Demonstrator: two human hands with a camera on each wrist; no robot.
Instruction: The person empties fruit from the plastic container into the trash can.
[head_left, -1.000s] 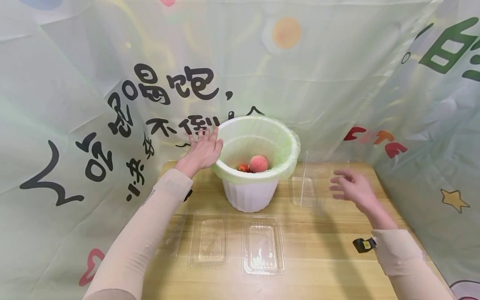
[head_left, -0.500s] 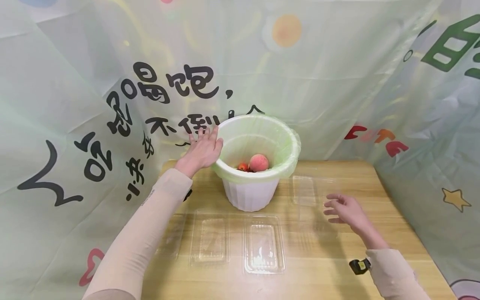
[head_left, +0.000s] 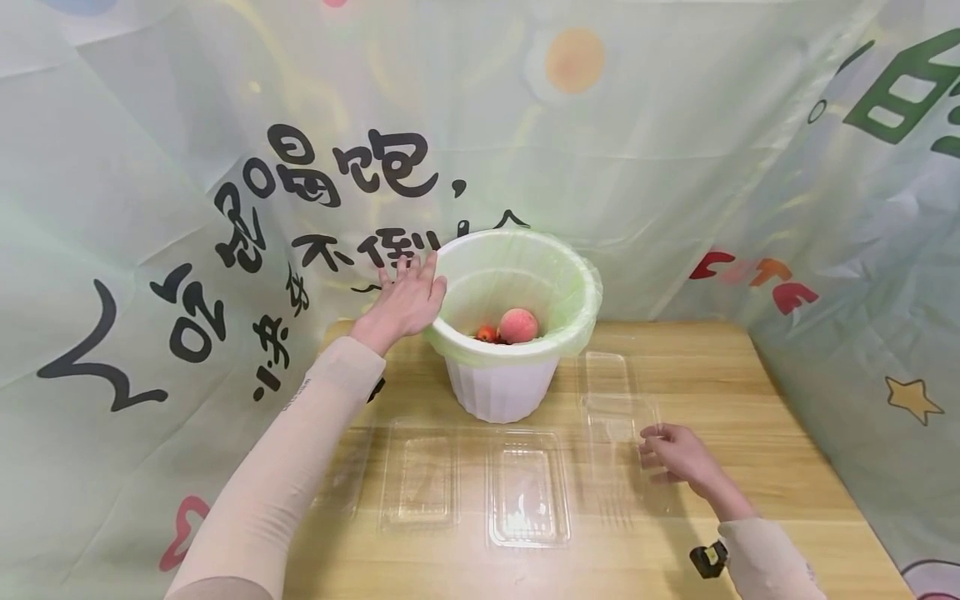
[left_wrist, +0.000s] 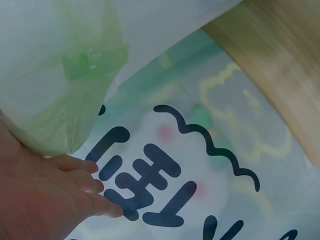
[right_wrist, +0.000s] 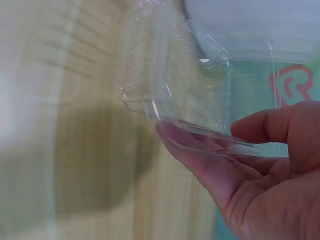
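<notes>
A white bucket (head_left: 498,392) lined with a thin green bag (head_left: 577,333) stands at the back of the table. Inside it show a peach (head_left: 518,326) and a small red fruit (head_left: 486,333). My left hand (head_left: 403,302) rests at its left rim with the fingers stretched out; in the left wrist view the hand (left_wrist: 55,192) lies beside the bag. To the right of the bucket, my right hand (head_left: 678,454) pinches the edge of a clear plastic clamshell box (right_wrist: 195,95), thumb on one side and fingers on the other. That box is see-through and faint in the head view.
In front of the bucket, clear plastic trays (head_left: 528,492) lie in a row on the wooden table (head_left: 637,558), the leftmost partly hidden by my left sleeve (head_left: 300,467). A printed cloth (head_left: 660,167) hangs behind and along both sides.
My right hand has come toward me and slightly left, carrying the clear box lower over the table. The left hand stays at the bucket's rim.
</notes>
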